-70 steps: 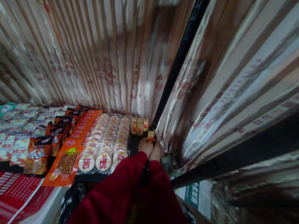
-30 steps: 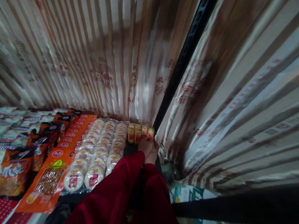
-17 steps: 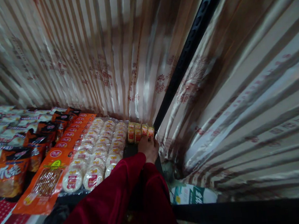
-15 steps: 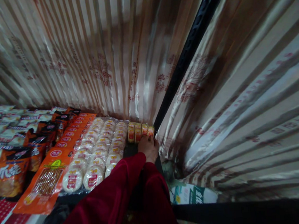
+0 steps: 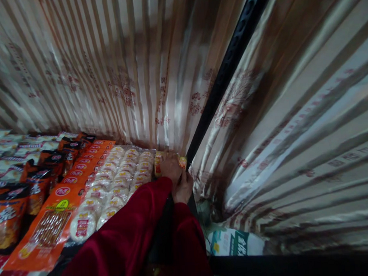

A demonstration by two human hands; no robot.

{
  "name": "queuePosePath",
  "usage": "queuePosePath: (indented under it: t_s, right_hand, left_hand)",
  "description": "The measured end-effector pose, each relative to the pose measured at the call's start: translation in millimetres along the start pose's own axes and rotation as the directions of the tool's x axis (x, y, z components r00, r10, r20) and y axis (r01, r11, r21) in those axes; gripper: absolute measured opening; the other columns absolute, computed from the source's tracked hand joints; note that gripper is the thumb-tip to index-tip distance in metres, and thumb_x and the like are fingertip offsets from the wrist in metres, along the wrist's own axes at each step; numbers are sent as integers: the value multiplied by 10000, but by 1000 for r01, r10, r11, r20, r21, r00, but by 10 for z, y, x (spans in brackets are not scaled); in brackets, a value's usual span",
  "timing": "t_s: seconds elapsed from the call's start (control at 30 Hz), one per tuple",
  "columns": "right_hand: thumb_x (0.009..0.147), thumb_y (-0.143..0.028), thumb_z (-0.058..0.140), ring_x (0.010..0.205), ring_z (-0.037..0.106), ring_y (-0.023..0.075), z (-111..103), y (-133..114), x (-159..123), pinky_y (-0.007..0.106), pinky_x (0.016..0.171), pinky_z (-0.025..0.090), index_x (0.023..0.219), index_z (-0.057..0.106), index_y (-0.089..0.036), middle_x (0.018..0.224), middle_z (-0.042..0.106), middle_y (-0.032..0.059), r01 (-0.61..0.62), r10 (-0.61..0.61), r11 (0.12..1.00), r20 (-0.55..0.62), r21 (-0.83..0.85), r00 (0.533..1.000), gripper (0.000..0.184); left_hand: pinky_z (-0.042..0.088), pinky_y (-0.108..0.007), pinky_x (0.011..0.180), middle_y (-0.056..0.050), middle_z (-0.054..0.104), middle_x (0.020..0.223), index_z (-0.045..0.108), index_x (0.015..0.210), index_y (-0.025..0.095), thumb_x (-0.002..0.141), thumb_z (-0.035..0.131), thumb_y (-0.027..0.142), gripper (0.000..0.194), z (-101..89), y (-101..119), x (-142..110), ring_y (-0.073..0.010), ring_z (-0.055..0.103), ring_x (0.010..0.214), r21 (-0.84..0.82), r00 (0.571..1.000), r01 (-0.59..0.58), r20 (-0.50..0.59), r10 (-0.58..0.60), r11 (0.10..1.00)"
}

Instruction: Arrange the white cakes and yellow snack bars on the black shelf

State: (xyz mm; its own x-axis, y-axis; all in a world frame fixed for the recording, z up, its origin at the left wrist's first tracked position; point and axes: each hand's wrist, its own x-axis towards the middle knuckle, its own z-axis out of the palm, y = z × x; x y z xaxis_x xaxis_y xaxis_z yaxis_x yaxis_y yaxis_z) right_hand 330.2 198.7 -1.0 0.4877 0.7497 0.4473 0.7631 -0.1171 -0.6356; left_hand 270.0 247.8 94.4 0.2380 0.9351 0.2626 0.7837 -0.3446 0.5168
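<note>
A short row of small yellow snack packs (image 5: 158,164) stands at the shelf's back corner, with red and orange print on their wrappers. My left hand (image 5: 171,168) lies across the middle of this row and covers several packs; its fingertips are hidden. Just below and to the right, my right hand (image 5: 182,190) has its fingers closed up against the pack at the right end (image 5: 182,162). The two hands touch or overlap. Dark red sleeves cover both my arms and hide part of the shelf.
Left of my hands lie rows of round white wrapped cakes (image 5: 120,178), orange snack packets (image 5: 54,222) and black-and-orange bags (image 5: 4,218). A striped curtain (image 5: 126,65) hangs behind. A black metal post (image 5: 226,70) rises at the corner. A white-and-green bag (image 5: 234,241) sits lower right.
My left hand has moved up over the middle of the yellow packs and now covers them. My right hand shows more clearly below it. The view has shifted slightly.
</note>
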Motion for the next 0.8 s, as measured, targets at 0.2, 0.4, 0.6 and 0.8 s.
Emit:
queuePosePath:
  t_s: [0.2,0.4,0.6,0.8]
  right_hand:
    - [771,-124,393,1076,444,257,-76,-65,-21,389,937,393,1303,489,-133,1145,482,161,-26,25,999,14,32,1000,540]
    - [748,-123,427,1030,446,262,-80,-110,8,399,922,391,1376,395,-182,1112,464,142,-19,19,1000,26,-15,999,631]
    - [739,-130,448,998,443,273,-38,-107,97,401,883,404,1343,448,-179,1066,458,146,-44,47,993,29,-106,998,606]
    - [749,-124,428,967,449,266,-26,-118,101,391,844,413,1329,472,-206,1065,449,144,-38,41,987,12,-156,999,587]
  left_hand:
    - [173,-568,1074,-119,440,1385,455,1328,163,814,421,162,515,106,-150,186,-331,227,1348,121,988,-82,139,65,989]
    - [171,-554,1078,-115,479,1351,490,1301,183,827,414,150,481,146,-207,233,-309,312,1305,132,984,-126,146,106,983]
    - [218,-488,1073,-110,522,1290,488,1293,148,841,418,197,460,122,-241,246,-302,326,1274,128,984,-147,117,133,981]
    - [241,-450,1054,-109,533,1250,527,1238,148,861,398,230,406,107,-245,253,-280,348,1228,132,984,-153,109,140,979]
